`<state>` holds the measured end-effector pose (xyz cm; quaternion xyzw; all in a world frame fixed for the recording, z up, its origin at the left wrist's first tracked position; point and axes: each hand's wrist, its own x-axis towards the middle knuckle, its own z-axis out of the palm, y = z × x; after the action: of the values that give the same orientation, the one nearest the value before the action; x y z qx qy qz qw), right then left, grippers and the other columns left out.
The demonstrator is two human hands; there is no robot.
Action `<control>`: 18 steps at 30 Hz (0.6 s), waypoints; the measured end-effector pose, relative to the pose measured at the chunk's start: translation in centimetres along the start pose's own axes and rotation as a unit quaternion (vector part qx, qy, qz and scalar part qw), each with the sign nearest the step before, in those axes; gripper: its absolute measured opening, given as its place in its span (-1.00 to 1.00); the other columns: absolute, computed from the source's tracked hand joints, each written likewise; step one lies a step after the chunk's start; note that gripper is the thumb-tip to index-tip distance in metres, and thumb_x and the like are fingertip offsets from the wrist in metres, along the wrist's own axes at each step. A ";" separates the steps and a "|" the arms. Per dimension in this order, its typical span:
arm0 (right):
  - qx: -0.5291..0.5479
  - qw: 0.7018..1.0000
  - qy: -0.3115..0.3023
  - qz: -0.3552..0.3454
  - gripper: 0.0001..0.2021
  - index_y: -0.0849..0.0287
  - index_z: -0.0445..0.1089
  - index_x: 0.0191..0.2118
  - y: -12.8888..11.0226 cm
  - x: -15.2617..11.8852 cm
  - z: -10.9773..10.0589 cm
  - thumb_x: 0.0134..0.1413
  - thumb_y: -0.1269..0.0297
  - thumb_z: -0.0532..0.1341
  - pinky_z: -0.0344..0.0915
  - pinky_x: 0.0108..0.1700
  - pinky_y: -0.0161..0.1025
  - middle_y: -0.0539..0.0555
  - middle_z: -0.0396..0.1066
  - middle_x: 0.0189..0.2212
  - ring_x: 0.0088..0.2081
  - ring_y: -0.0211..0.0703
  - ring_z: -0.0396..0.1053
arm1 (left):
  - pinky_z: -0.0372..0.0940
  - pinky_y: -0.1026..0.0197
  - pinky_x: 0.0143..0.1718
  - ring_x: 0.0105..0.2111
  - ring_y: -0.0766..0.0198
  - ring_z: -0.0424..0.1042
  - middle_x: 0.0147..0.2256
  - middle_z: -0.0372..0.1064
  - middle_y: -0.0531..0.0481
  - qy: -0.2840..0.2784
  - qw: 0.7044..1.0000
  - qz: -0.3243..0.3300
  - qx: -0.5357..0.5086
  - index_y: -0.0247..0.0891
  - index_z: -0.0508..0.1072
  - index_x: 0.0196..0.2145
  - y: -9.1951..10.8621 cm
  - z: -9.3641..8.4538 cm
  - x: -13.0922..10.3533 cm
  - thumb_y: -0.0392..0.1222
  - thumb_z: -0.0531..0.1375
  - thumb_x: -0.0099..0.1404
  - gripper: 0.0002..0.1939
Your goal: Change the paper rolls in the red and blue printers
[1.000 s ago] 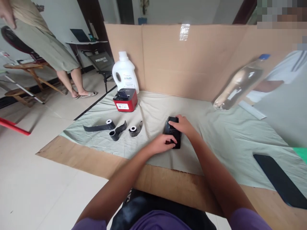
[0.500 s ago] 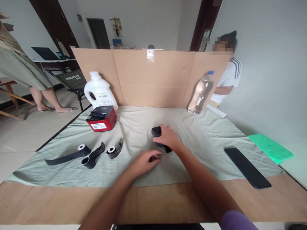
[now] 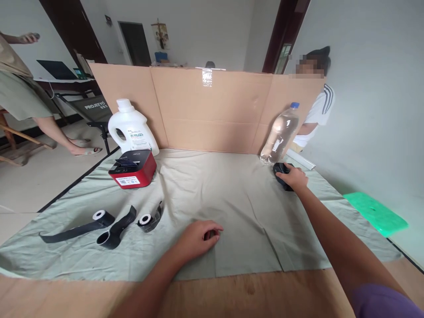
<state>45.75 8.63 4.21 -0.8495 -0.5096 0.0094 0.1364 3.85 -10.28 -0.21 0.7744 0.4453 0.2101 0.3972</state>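
Brown cardboard (image 3: 212,110) stands along the back of the surface (image 3: 245,293), and a wrinkled grey-green cloth (image 3: 205,185) covers most of it, with bare wood along the bottom of the frame. One person (image 3: 15,92) stands at the upper left; another person in a white shirt (image 3: 319,112) is at the upper right, partly behind the cardboard.

Right of centre, my right hand (image 3: 293,176) is curved over a black object (image 3: 280,171), thumb and fingers bent around it. It sits near the foot of a clear bottle (image 3: 280,134) with a blue cap; I cannot tell whether its underside touches the cloth. It looks hard-shelled, compact and fairly light, though its smooth casing could slip; I judge a firm grip across its two sides, fingertips low, safer than pinching a corner.

My left hand (image 3: 200,236) rests on the cloth at lower centre, loosely curled, with a gap between thumb and fingers and nothing visible in its grasp. Three dark rolls (image 3: 107,218) with loose tails lie at the lower left, below a red-and-black box (image 3: 134,170), which stands just in front of a white jug (image 3: 132,132).
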 end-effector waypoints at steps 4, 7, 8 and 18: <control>0.004 1.000 -0.015 0.017 -0.24 -0.11 0.17 0.38 0.4 0.8 0.9 0.08 -0.18 0.21 0.18 0.17 0.21 0.34 0.27 0.20 0.20 0.42 0.28 | 0.28 0.25 -0.25 -0.32 0.27 0.43 -0.20 0.57 0.03 -0.009 1.000 0.000 0.008 -0.13 0.59 -0.03 0.5 -0.2 0.0 -0.26 0.16 0.26 -0.65; -0.008 0.999 -0.030 0.041 -0.21 -0.06 0.16 0.36 -0.2 0.4 0.7 0.05 -0.21 0.21 0.11 0.17 0.33 0.41 0.16 0.27 0.21 0.52 0.24 | 0.31 0.25 -0.22 -0.27 0.25 0.46 -0.17 0.58 0.02 -0.002 1.000 0.008 -0.001 -0.11 0.60 -0.05 1.7 -1.3 -1.0 -0.19 0.14 0.33 -0.70; -0.025 0.999 -0.012 0.036 -0.19 -0.01 0.15 0.36 -0.7 0.0 0.6 0.04 -0.21 0.22 0.06 0.18 0.38 0.44 0.08 0.31 0.25 0.57 0.16 | 0.33 0.25 -0.23 -0.24 0.22 0.48 -0.16 0.58 0.00 0.010 1.000 0.008 -0.010 -0.10 0.60 -0.07 2.1 -2.0 -1.6 -0.15 0.13 0.36 -0.71; 0.178 0.923 0.003 -0.341 -0.32 0.20 0.18 0.32 -19.8 -11.3 4.7 0.16 -0.01 0.18 0.01 0.36 0.14 0.35 0.18 0.29 0.32 0.21 0.11 | 0.38 0.12 -0.02 -0.12 0.14 0.47 -0.17 0.52 -0.02 0.590 0.804 -0.060 -0.031 -0.17 0.53 -0.27 -6.1 -21.0 -5.6 -0.04 0.23 0.22 -0.80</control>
<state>22.53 8.66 3.04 -0.5864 -0.7577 0.0507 0.2818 -16.44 -4.33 7.58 0.4597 0.6328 0.6160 0.0937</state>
